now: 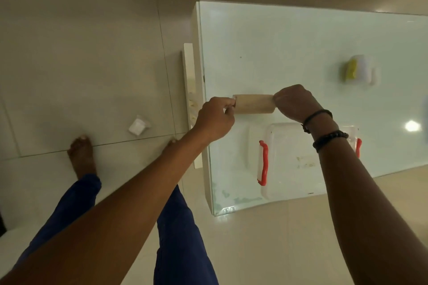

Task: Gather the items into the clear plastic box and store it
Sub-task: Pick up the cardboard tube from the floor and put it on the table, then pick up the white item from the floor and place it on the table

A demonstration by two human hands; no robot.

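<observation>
A pale wooden rolling pin point(253, 104) hangs level above the glass-topped table point(278, 48). My left hand point(215, 120) grips its left end and my right hand point(295, 103) grips its right end. Just below the pin, near the table's front edge, sits the clear plastic box point(289, 157) with red handles point(263, 163) on both sides; my right forearm crosses over its right part. A blurred white and yellow item point(359, 70) lies farther right on the table.
A small white crumpled packet point(139, 125) lies on the tiled floor left of the table. My bare feet and blue trousers are below it. A white side panel point(189, 81) juts out at the table's left edge.
</observation>
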